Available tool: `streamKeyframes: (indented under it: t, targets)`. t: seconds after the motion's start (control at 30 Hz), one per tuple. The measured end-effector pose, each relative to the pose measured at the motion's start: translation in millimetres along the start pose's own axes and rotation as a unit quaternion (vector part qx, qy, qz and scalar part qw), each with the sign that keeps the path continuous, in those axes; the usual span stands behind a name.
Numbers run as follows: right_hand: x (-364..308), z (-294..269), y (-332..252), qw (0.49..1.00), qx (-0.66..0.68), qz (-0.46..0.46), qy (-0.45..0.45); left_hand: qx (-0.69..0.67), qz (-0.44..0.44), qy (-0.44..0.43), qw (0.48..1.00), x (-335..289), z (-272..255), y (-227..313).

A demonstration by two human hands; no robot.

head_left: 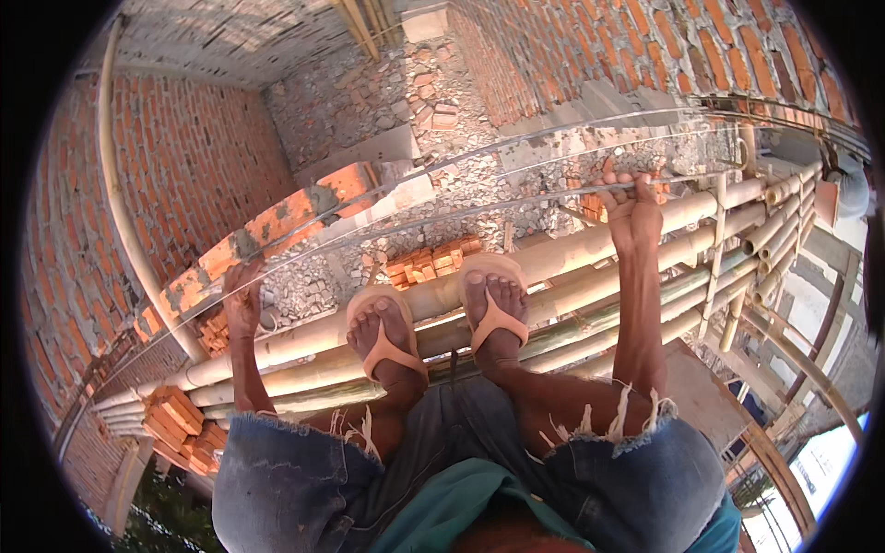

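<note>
Thin grey steel rods stretch across in front of me from left to right, over the top of a low brick wall with patches of mortar. My right hand is closed, its fingers curled over the nearer rod. At the left end, my left hand is closed around a rod beside the wall's end; its fingertips are partly hidden. Between the hands my feet, in tan flip-flops, rest on bamboo poles laid side by side.
Orange bricks are stacked on the bamboo at the left, and another brick pile lies beyond my feet. Rubble covers the ground below, between brick walls. An upright bamboo pole stands at the left. A wooden board lies at the right.
</note>
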State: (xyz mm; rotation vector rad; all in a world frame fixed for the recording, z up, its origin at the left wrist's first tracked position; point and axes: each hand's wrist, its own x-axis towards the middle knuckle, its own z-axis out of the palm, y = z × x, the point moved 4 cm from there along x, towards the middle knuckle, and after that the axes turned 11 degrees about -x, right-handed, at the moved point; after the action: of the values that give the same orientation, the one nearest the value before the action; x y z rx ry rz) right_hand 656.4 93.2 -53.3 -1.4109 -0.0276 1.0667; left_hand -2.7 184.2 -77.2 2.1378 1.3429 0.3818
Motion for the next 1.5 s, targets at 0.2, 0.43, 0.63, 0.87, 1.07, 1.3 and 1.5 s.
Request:
streamKeyframes:
  t: [0.2, 0.43, 0.63, 0.87, 1.07, 1.3, 1.5]
  targets:
    - [3, 37, 28, 1.0, 0.003, 0.028, 0.014, -0.004, -0.015, 0.013, 1.0, -9, -14, -9]
    - [50, 33, 28, 0.999, -0.02, 0.042, -0.014, 0.073, 0.018, 0.043, 0.996, -8, 4, -10]
    - [91, 35, 38, 0.996, -0.029, 0.074, -0.029, 0.069, 0.008, 0.107, 0.992, 8, 4, 5]
    - [117, 38, 31, 0.999, -0.027, 0.034, -0.024, 0.108, -0.016, 0.109, 0.988, 21, -2, 35]
    - [138, 31, 15, 0.995, -0.072, 0.052, 0.055, 0.158, 0.028, 0.105, 0.981, 42, 3, 62]
    - [160, 23, 7, 0.997, -0.039, 0.042, 0.057, 0.119, 0.039, 0.1, 0.987, 75, 18, 66]
    - [175, 23, 0, 0.996, -0.03, 0.052, 0.071, 0.055, 0.056, 0.086, 0.993, 99, 42, 62]
